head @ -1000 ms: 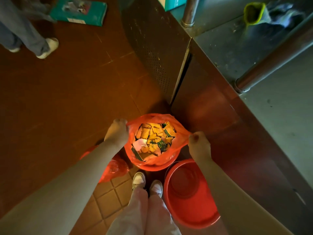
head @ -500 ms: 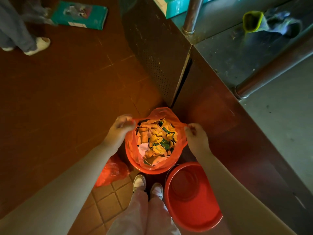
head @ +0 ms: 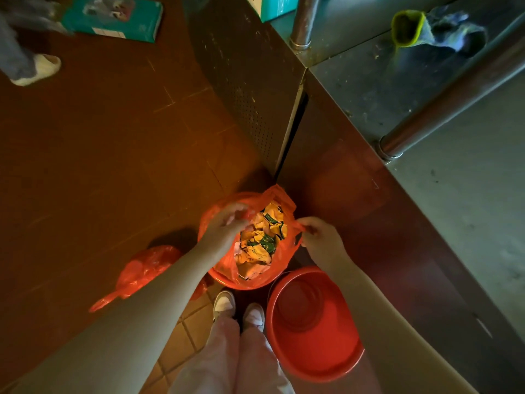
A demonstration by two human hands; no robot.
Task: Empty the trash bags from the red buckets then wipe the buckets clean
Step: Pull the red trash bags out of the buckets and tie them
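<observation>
A red trash bag full of yellow and green wrappers sits in a red bucket on the floor in front of my feet. My left hand pinches the bag's left rim and my right hand pinches its right rim, drawing the mouth narrow. A second red bucket, with no bag in it, stands to the right of my shoes. Another red bag, bunched up, lies on the floor to the left, partly behind my left arm.
A metal counter with rails runs along the right; a green-cuffed cloth glove lies on it. A perforated metal panel stands behind the bucket. A teal packet and another person's foot are at the far left.
Both my hands have drawn closer together, narrowing the bag's mouth. The view has shifted slightly, with the other person's foot moving left.
</observation>
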